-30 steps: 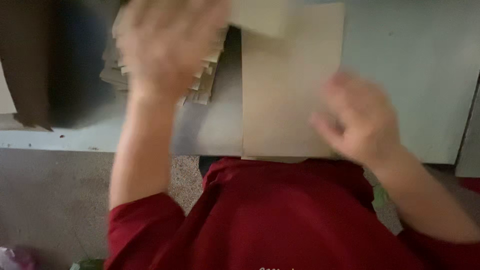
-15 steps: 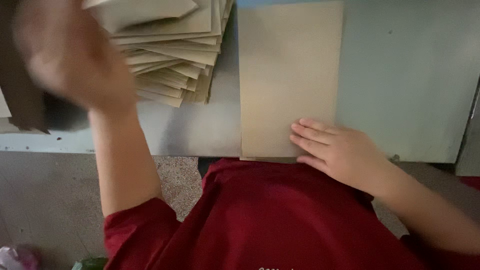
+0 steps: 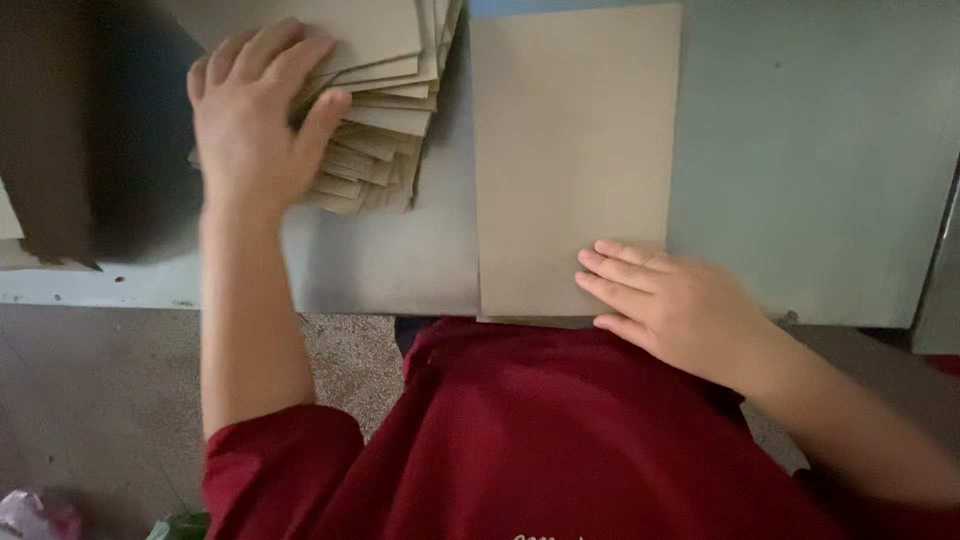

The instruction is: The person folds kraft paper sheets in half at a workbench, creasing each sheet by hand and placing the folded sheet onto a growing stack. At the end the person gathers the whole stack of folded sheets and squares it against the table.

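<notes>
Mid-sort by the looks of it: left hand [image 3: 262,125] spread flat, palm down, on the fanned stack of tan cardboard sheets [image 3: 385,110] at the far left of the pale grey tabletop [image 3: 810,150], fingers draped over the top sheet, not pinching anything. Right hand [image 3: 680,305] resting open, fingertips pinning the near right corner of the single flat tan rectangular card [image 3: 575,150] just beside the stack. Matte, stiff, crisp-edged stuff. Probably needs sliding one sheet free next.

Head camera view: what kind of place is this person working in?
Probably a small workshop or packing bench. A fanned stack of tan paper sheets lies under the left hand, the right hand rests on a single sheet, on a plain grey worktable.
</notes>
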